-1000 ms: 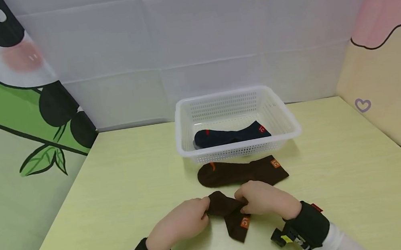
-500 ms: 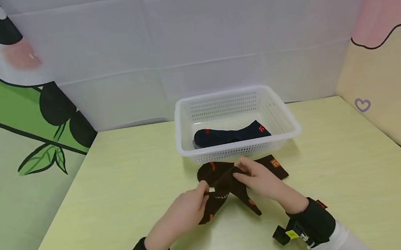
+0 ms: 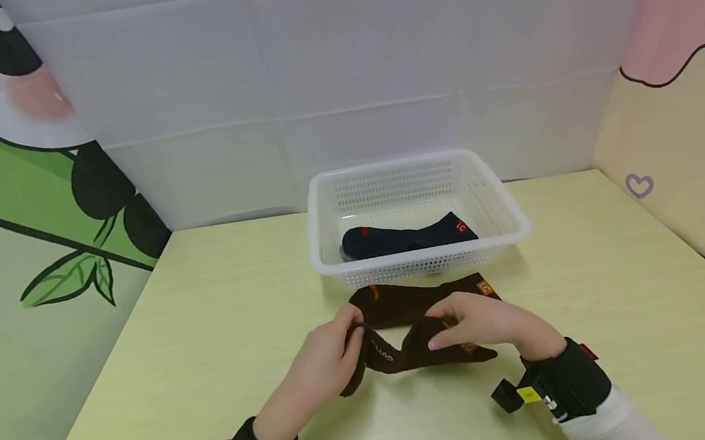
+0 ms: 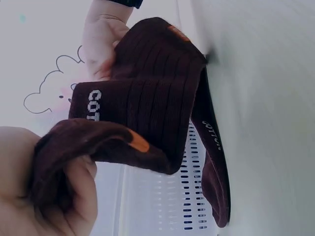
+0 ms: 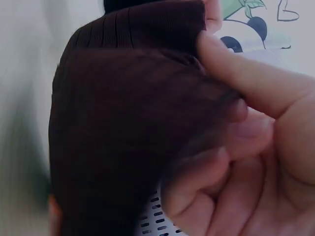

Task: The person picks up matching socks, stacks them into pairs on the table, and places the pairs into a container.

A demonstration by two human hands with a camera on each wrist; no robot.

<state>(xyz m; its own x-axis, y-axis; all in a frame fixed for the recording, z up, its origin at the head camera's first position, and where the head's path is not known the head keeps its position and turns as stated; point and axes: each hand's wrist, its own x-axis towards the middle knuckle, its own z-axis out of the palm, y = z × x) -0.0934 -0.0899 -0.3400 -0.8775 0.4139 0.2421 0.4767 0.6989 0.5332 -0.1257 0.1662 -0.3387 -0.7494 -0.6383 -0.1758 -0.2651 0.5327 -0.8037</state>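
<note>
A dark brown sock (image 3: 391, 359) with white lettering and orange marks is stretched between both hands just above the table. My left hand (image 3: 324, 357) pinches it near the toe end, and in the left wrist view the toe part folds over the fingers. Towards the cuff, my right hand (image 3: 486, 319) pinches the sock's upper edge between thumb and fingers. In the right wrist view the ribbed fabric (image 5: 113, 113) covers much of the frame. Just behind lies a second brown sock (image 3: 399, 303), flat, toe to the left, partly covered by the hands.
Behind the socks stands a white perforated plastic basket (image 3: 507, 233), close to the back wall. Inside it lies a navy sock (image 3: 399, 241) with red marks. The pale wooden table (image 3: 238, 295) is bordered by printed cloth walls.
Both hands lifted the brown sock and moved it towards the other one. The sock has turned from folded to spread sideways, cuff now to the right, and the right hand shifted right.
</note>
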